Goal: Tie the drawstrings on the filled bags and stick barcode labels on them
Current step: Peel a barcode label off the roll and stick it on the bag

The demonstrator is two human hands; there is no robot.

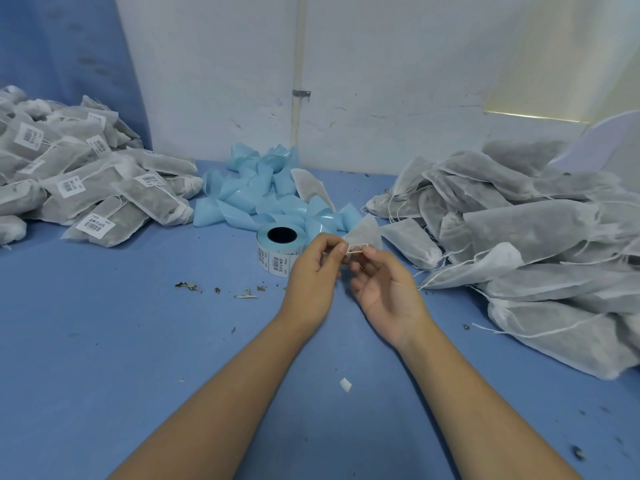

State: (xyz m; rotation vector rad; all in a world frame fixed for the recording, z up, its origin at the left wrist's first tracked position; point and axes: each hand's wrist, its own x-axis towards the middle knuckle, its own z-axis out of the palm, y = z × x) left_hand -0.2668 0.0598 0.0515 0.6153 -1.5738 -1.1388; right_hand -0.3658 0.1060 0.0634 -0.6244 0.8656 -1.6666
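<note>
My left hand (313,268) and my right hand (384,285) meet above the blue table, both pinching the white drawstring (355,250) of a small filled bag (363,233) held just behind my fingertips. The string forms a small loop between my thumbs. A roll of barcode labels (277,249) stands right behind my left hand. Unlabelled filled bags (526,230) are heaped on the right; labelled bags (86,185) are piled on the left.
Crumpled light-blue label backing strips (256,192) lie against the white wall behind the roll. Dry leaf crumbs (214,289) and a white scrap (345,384) are scattered on the blue table surface (138,341). A blue curtain hangs at the far left.
</note>
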